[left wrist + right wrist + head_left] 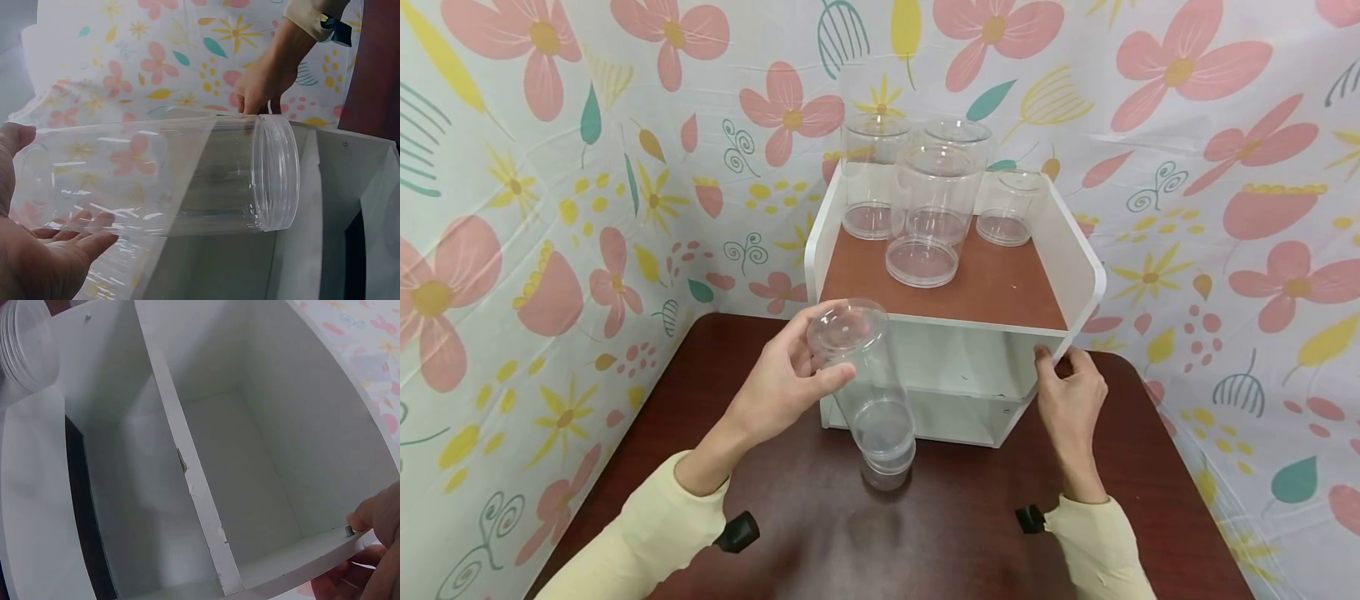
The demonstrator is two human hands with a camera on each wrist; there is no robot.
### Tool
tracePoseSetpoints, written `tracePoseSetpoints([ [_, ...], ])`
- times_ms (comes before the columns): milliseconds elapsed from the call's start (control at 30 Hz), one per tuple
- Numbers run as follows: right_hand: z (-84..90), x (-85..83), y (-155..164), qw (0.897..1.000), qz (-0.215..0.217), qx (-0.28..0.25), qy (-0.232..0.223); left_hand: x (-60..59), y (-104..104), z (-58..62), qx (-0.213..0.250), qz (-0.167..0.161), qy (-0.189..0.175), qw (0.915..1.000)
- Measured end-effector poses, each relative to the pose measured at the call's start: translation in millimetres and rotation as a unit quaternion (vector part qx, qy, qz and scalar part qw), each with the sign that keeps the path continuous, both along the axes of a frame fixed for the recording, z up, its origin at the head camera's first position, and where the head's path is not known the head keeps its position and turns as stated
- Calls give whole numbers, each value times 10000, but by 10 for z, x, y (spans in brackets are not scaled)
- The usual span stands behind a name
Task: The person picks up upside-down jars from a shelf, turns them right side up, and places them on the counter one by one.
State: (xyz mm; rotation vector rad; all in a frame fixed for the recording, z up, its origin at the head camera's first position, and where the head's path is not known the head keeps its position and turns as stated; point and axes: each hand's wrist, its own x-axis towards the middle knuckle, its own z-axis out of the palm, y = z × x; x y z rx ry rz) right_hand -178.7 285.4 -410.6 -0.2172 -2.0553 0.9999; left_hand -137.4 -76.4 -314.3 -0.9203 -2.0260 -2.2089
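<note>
In hand at the dark wood table (797,542), judging by the pose: a two-handed step, bracing the white shelf unit (958,358) while handling a tall clear jar in front of it. Bears, on the brown top board (1000,287), three tall clear jars (928,208) and, near the right side panel (1071,267), one shorter clear jar (1003,208). Next, probably calls for steadying the unit and keeping the held jar (880,387) clear of its front edge. Gripped by the left hand (778,383) near the plain upper end, with the thumb across the near side and fingers round the far side. Tilted, with the ridged end (278,172) low and away from the palm; cannot tell whether touching the table. Pinched by the right hand (1072,400) at the side panel's front edge, just beside a small metal pin (349,531).
</note>
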Motion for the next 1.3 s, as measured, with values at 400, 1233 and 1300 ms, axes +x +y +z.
tracePoseSetpoints([
  [400,-9,2,2,10000,63,-9,57,-24,71,-292,328,137,-4,9994],
  [1233,-122,219,-8,9975,211,-519,437,13,285,-747,923,405,-262,9946],
  [1300,-145,281,-3,9961,186,-692,520,16,291,-768,982,425,-278,9939],
])
